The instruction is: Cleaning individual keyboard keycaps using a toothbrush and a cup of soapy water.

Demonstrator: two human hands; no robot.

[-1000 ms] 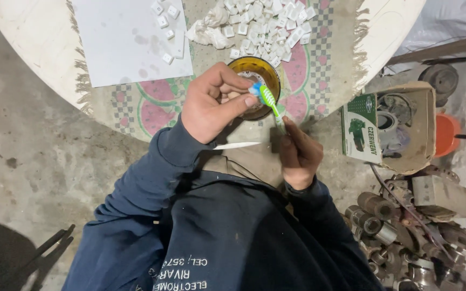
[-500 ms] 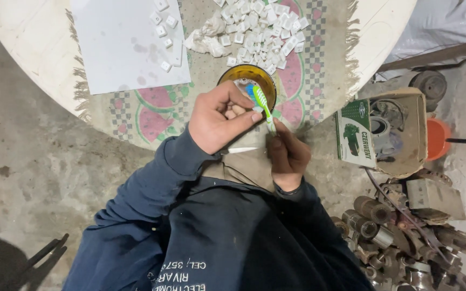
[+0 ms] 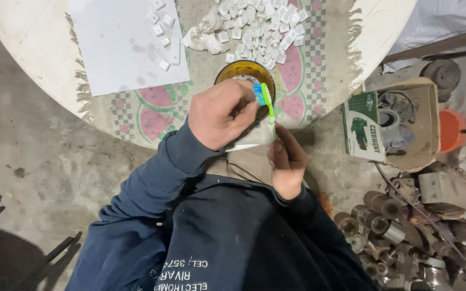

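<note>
My right hand (image 3: 287,161) grips a green and white toothbrush (image 3: 267,102) with blue bristles, its head up near the rim of a yellow bowl (image 3: 244,73). My left hand (image 3: 219,113) is closed in front of the bowl, pinching something small against the brush head; the item itself is hidden by my fingers. A pile of small white keycaps (image 3: 254,29) lies on the patterned cloth (image 3: 157,108) beyond the bowl. A few more keycaps rest on a white sheet (image 3: 120,48) to the left.
The round table's edge (image 3: 28,59) curves at the left over a concrete floor. At the right stand an open cardboard box (image 3: 405,124), an orange container (image 3: 450,129), and a heap of rusty metal parts (image 3: 405,226).
Both hands and the toothbrush have stayed at the bowl's front edge; the brush head has shifted slightly against the left hand's fingers. The view has drifted a little.
</note>
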